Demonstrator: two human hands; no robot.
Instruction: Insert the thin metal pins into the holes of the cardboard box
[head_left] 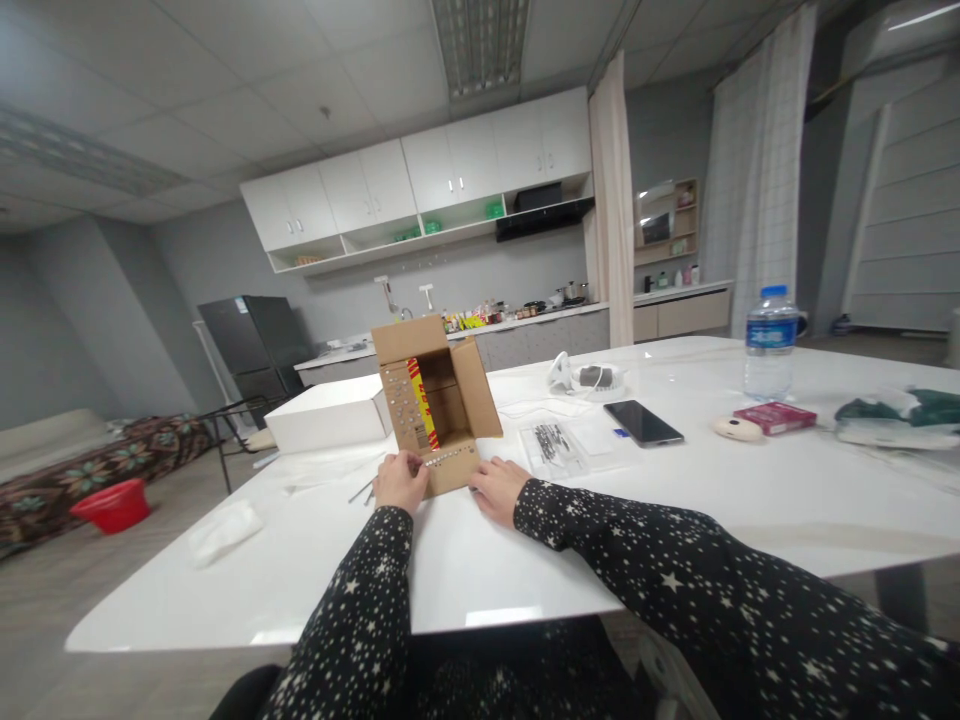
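An open cardboard box (450,462) stands on the white table in front of me, its flaps spread. Rows of small shiny beads dot its left side and front flap, and a yellow and red tape strip (421,405) runs down inside the left part. My left hand (401,483) rests at the left edge of the front flap, thumb and fingers pinched together near the bead row; what they hold is too small to make out. At the flap's right corner, my right hand (501,488) grips the cardboard with bent fingers. Thin sticks (361,491) lie beside my left hand.
Right of the box are a clear tray with small dark pieces (553,446), a phone (643,423), a white round device (596,377), a pink box (776,416) and a water bottle (770,350). A white box (326,415) and crumpled tissue (225,530) lie left.
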